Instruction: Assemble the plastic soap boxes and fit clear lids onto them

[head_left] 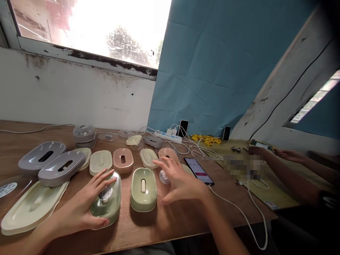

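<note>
My left hand (87, 205) spans a green oval box (117, 207) with a clear lid and a round printed sticker, thumb at its near edge and fingers over the far side. Beside it stands another green box (143, 198), without a clear lid, its top slot showing a cream-coloured piece (143, 186). To the right of that box, my right hand (180, 180) is spread, thumb and fingers apart. A clear lid with a round sticker (164, 177) shows between its thumb and fingers; whether they touch it, I cannot tell.
Grey slotted trays (62, 166), cream lids (34, 209) and pink slotted boxes (123, 160) cover the table's left and middle. A phone (199, 170) with a cable lies right of my hand. Behind are a power strip (168, 137) and yellow pieces (206, 139). Another person's hands (259, 151) work at far right.
</note>
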Tool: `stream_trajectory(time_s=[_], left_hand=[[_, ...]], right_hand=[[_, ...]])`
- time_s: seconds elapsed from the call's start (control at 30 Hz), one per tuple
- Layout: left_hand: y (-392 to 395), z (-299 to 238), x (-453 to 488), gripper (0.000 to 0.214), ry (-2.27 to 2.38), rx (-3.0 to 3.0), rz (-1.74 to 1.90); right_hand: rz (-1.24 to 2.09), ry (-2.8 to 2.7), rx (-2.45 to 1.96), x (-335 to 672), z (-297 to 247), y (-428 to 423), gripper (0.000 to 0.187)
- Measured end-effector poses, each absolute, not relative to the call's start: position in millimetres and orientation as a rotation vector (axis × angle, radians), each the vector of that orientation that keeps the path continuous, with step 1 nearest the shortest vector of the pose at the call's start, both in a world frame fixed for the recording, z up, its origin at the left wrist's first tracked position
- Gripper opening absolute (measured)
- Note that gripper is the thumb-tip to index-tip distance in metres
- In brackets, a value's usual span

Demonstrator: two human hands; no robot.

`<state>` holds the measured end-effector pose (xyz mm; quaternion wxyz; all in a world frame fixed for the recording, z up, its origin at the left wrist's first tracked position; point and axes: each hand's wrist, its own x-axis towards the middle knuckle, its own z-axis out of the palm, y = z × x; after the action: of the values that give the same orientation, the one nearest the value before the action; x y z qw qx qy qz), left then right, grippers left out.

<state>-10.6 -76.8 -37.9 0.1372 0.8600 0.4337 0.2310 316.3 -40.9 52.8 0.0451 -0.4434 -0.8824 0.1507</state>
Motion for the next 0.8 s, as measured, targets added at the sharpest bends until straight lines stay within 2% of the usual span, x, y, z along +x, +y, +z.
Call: stream_trajectory(time_s=[0.1, 0.23, 0.8], left_hand=[[-76, -38, -11, 0.078, 1.256, 2.513, 0.655], [-77, -39, -10, 0.079, 1.266, 2.512, 0.696], [-76, -42, -9, 0.077, 1.270, 2.526, 0.722]], right_hand=[[0.443, -2.828, -1.244, 286, 48, -31, 0.108], [0.469, -2.895, -1.185, 263, 31, -24, 0.115], [0.615, -2.833, -1.207, 269, 18, -21, 0.120]])
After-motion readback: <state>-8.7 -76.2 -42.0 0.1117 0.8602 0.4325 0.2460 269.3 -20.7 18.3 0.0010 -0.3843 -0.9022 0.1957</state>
